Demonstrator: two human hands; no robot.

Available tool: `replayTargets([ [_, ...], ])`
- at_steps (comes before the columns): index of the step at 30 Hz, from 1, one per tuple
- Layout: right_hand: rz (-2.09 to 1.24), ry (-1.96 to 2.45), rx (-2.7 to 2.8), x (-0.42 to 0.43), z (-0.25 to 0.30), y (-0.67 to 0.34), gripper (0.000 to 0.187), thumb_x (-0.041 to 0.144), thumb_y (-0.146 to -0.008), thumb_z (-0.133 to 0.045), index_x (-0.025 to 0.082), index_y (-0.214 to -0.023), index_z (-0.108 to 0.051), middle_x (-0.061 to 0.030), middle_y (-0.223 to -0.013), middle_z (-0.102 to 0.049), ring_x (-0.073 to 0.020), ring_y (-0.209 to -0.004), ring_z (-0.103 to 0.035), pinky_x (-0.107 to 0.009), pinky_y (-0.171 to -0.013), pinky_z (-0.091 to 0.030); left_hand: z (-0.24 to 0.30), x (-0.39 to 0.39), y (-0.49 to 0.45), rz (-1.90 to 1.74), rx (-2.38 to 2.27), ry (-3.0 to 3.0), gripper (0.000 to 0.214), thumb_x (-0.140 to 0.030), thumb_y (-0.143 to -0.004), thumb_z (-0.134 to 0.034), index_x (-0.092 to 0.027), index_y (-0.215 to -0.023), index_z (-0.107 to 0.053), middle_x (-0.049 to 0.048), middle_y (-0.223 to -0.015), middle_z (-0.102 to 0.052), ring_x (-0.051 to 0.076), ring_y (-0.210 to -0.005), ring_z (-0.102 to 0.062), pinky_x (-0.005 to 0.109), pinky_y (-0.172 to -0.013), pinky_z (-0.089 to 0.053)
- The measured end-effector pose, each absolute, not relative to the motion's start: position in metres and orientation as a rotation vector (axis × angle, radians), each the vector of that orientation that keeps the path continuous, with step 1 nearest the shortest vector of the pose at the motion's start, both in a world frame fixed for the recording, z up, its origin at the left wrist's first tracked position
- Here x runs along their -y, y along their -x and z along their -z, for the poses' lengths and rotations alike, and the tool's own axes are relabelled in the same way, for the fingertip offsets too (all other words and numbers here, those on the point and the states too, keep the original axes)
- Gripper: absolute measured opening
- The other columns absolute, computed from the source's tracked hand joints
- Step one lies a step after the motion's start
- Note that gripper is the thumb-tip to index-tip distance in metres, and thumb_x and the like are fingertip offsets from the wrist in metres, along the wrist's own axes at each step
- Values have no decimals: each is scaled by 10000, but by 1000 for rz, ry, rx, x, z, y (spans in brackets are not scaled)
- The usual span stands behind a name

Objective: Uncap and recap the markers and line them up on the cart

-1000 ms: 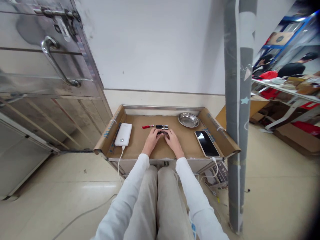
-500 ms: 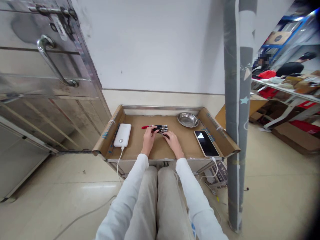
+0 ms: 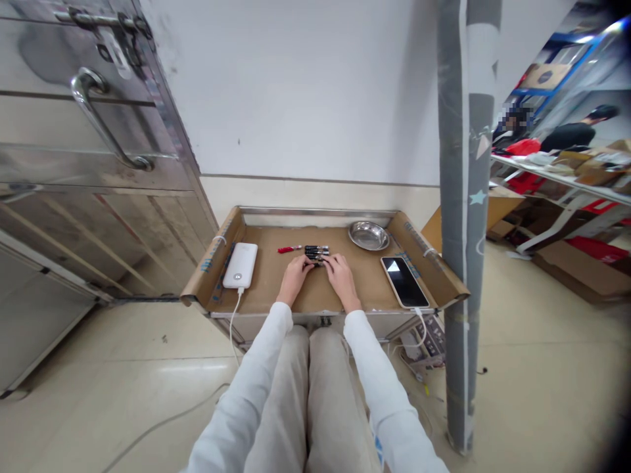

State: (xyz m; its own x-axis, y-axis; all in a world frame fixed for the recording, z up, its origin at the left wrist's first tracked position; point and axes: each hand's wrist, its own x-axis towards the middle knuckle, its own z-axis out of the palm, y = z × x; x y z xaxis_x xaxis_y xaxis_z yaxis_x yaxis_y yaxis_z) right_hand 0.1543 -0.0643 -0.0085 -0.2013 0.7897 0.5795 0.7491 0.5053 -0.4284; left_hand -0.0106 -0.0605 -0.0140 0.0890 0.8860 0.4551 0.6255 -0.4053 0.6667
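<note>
Several black markers lie side by side in the middle of the cardboard-lined tray. Just left of them is a red marker. My left hand pinches the left end of a black marker at the near side of the row. On that same marker's right end, the fingers of my right hand are closed. My fingertips partly cover it, so I cannot tell whether it rests on the cardboard.
A white power bank with a cable stands left. At right are a steel bowl and a plugged-in phone. A wrapped grey pole rises beside the tray. A person is behind a cluttered table.
My left hand has moved off the red marker and slightly toward me, uncovering its tip and the left ends of the black row. Both hands now hold the nearest black marker.
</note>
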Motion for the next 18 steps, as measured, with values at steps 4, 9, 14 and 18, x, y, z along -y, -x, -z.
replayTargets([
  [4, -68, 1233, 2109, 64, 8, -153, 289, 255, -915, -450, 236, -1165, -593, -78, -1023, -576, -221, -950, -511, -364, -877, -444, 16, 56, 9, -1236, -1570, -2085, 68, -173, -868, -526, -182, -901, -585, 47, -913, -574, 158, -792, -586, 302, -780, -470],
  [9, -46, 1298, 2088, 62, 10, -154, 204, 249, -898, -485, 221, -1030, -639, -77, -985, -570, -222, -919, -505, -365, -853, -445, 16, 57, 7, -1260, -1591, -2099, 138, -175, -894, -467, -186, -935, -598, 66, -973, -542, 162, -823, -599, 308, -810, -482],
  [14, -21, 1348, 2076, 59, 12, -154, 182, 262, -898, -489, 219, -973, -650, -71, -944, -572, -218, -889, -502, -351, -829, -435, 17, 63, 7, -1224, -1535, -2113, 154, -193, -893, -469, -189, -1011, -569, 71, -1042, -507, 144, -795, -600, 301, -791, -501],
  [18, -12, 1356, 2090, 59, 12, -154, 188, 274, -906, -474, 222, -964, -644, -71, -941, -569, -213, -892, -508, -345, -827, -423, 16, 64, 5, -1103, -1471, -2194, 116, -219, -890, -488, -196, -979, -558, 57, -1022, -498, 146, -820, -598, 300, -805, -498],
])
